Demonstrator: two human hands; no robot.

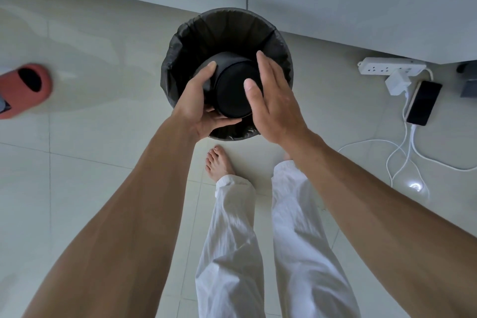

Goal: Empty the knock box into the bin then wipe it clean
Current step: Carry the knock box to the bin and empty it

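A round black knock box [231, 85] is held upside down over the bin [227, 26], its flat base turned up toward me. My left hand [198, 103] grips its left side and underside. Beside the box's right side, my right hand [273, 100] is flat with fingers straight, its thumb at the base; whether the palm touches the box I cannot tell. The bin is round, lined with a black bag, and stands on the tiled floor against a white cabinet. The knock box's inside is hidden.
A red slipper [24, 90] lies on the floor at the far left. To the right are a white power strip [389, 66], a charger, a black phone [423, 102] and trailing white cables [402, 157]. My bare feet stand just before the bin.
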